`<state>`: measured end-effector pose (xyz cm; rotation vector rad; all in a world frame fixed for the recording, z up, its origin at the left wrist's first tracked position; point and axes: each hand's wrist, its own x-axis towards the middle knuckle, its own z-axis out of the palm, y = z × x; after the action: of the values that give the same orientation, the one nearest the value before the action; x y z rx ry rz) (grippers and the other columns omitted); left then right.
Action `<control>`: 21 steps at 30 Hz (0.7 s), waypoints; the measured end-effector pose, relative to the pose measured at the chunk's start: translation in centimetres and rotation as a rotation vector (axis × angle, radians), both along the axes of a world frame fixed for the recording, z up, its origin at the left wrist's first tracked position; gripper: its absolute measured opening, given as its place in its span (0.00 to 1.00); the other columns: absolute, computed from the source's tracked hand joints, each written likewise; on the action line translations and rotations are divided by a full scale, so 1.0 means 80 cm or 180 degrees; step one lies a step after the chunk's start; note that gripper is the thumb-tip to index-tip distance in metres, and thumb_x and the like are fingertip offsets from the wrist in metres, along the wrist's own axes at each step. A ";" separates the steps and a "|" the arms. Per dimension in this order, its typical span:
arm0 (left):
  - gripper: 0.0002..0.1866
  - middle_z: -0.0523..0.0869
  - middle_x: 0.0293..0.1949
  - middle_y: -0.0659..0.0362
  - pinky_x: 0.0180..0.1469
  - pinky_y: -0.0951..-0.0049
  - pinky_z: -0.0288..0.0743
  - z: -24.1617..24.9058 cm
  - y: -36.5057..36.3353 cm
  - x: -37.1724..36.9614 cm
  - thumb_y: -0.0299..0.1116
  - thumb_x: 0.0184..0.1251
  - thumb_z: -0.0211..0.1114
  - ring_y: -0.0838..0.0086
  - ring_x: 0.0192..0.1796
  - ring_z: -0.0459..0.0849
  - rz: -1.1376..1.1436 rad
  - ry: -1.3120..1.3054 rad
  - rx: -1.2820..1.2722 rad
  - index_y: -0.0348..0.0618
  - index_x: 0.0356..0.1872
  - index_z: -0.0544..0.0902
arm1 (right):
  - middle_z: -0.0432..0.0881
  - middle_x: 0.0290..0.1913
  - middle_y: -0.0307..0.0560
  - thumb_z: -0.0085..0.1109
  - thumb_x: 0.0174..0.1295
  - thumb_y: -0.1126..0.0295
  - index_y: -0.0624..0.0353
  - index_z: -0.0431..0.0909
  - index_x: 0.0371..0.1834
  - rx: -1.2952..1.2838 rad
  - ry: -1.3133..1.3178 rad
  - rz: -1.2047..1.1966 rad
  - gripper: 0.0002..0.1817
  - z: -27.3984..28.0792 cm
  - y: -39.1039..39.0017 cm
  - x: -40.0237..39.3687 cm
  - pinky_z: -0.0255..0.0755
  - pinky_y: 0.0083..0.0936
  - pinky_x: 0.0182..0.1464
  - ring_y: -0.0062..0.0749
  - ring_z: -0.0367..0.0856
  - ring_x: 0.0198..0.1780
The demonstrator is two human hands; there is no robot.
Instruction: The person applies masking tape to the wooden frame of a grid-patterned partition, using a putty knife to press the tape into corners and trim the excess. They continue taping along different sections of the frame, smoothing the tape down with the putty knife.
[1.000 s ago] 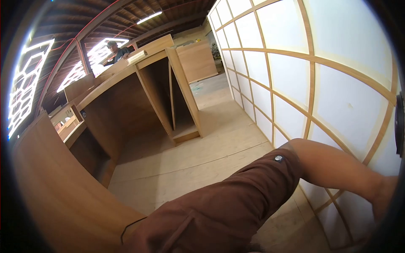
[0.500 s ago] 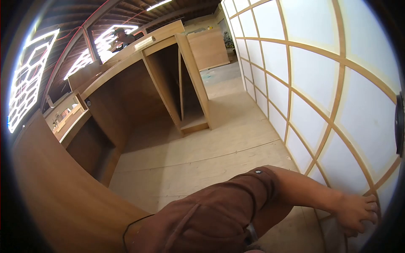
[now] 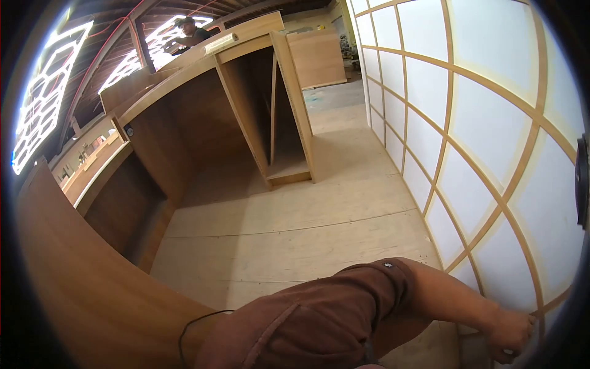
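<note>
Head view shows the right hand (image 3: 509, 335), fingers curled, pressing the lattice screen (image 3: 485, 132) at its lower wooden bar; whether it grips anything seems unclear. Next, steady pressure along that bar looks needed.

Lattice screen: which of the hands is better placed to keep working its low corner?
Right. The right hand already rests against the lattice screen at its low corner; the left hand is out of view.
</note>
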<state>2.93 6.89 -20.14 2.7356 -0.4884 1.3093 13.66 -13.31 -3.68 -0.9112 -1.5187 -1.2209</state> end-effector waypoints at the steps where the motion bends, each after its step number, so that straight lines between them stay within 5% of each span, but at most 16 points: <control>1: 0.11 0.85 0.22 0.59 0.43 0.45 0.71 0.015 -0.005 -0.016 0.43 0.51 0.73 0.51 0.32 0.84 0.0015 -0.0003 0.0001 0.56 0.16 0.83 | 0.84 0.36 0.53 0.51 0.86 0.60 0.64 0.85 0.42 -0.0069 -0.0242 0.0010 0.20 0.017 0.014 -0.022 0.73 0.39 0.36 0.43 0.80 0.35; 3: 0.14 0.91 0.51 0.57 0.55 0.56 0.83 0.056 -0.025 -0.050 0.46 0.81 0.68 0.56 0.59 0.88 0.0195 0.0241 -0.0089 0.48 0.50 0.90 | 0.81 0.32 0.50 0.51 0.86 0.60 0.63 0.85 0.42 -0.0210 -0.0723 0.0013 0.20 0.042 0.037 -0.058 0.69 0.38 0.33 0.40 0.77 0.31; 6: 0.13 0.91 0.43 0.58 0.51 0.55 0.82 0.081 -0.041 -0.066 0.48 0.81 0.69 0.56 0.50 0.90 0.0048 0.0008 -0.1142 0.50 0.50 0.90 | 0.80 0.30 0.50 0.52 0.85 0.60 0.62 0.85 0.41 -0.0050 -0.0728 0.0141 0.19 0.050 0.067 -0.090 0.69 0.38 0.32 0.41 0.77 0.30; 9: 0.16 0.92 0.43 0.56 0.50 0.54 0.82 0.076 -0.037 -0.062 0.51 0.77 0.73 0.55 0.46 0.90 0.0089 -0.0867 -0.1262 0.50 0.50 0.91 | 0.79 0.29 0.51 0.52 0.85 0.62 0.65 0.84 0.39 0.0073 -0.0627 0.0374 0.20 0.042 0.091 -0.083 0.69 0.38 0.33 0.42 0.77 0.30; 13: 0.21 0.94 0.43 0.55 0.52 0.52 0.82 0.067 -0.030 -0.050 0.55 0.71 0.79 0.55 0.45 0.90 -0.0105 -0.0606 -0.1631 0.50 0.50 0.91 | 0.80 0.28 0.53 0.51 0.84 0.65 0.68 0.83 0.35 -0.0079 0.0306 0.0521 0.20 0.011 0.100 -0.086 0.69 0.39 0.33 0.44 0.77 0.29; 15: 0.07 0.89 0.37 0.51 0.51 0.43 0.70 0.057 -0.026 -0.038 0.40 0.54 0.71 0.47 0.46 0.85 0.0005 -0.0731 -0.1558 0.52 0.29 0.87 | 0.81 0.28 0.54 0.51 0.84 0.66 0.68 0.82 0.34 -0.0191 0.0396 0.0562 0.20 0.000 0.107 -0.081 0.69 0.40 0.32 0.44 0.77 0.29; 16: 0.07 0.89 0.37 0.51 0.51 0.43 0.70 0.052 -0.020 -0.031 0.40 0.54 0.71 0.47 0.46 0.85 0.0007 -0.0731 -0.1549 0.52 0.29 0.87 | 0.81 0.28 0.55 0.51 0.84 0.67 0.68 0.82 0.33 -0.0301 0.0476 0.0600 0.20 -0.002 0.110 -0.080 0.70 0.41 0.32 0.45 0.76 0.28; 18: 0.14 0.87 0.49 0.45 0.58 0.42 0.67 0.042 -0.012 -0.022 0.39 0.57 0.69 0.43 0.55 0.81 -0.0417 -0.0697 -0.1418 0.49 0.44 0.86 | 0.81 0.29 0.55 0.50 0.85 0.67 0.68 0.82 0.33 -0.0397 0.0419 0.0508 0.21 -0.001 0.108 -0.083 0.70 0.41 0.33 0.46 0.78 0.29; 21: 0.17 0.86 0.51 0.45 0.59 0.40 0.67 0.029 -0.007 -0.019 0.39 0.61 0.68 0.41 0.55 0.81 -0.0433 -0.0587 -0.1474 0.47 0.50 0.84 | 0.82 0.29 0.55 0.50 0.86 0.66 0.68 0.82 0.34 -0.0755 0.0335 0.0546 0.21 -0.010 0.110 -0.073 0.72 0.43 0.33 0.48 0.80 0.30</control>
<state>1.42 6.34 -17.84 2.1842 -0.3241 1.4335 7.82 -4.53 -4.52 -0.9609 -1.6432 -0.8701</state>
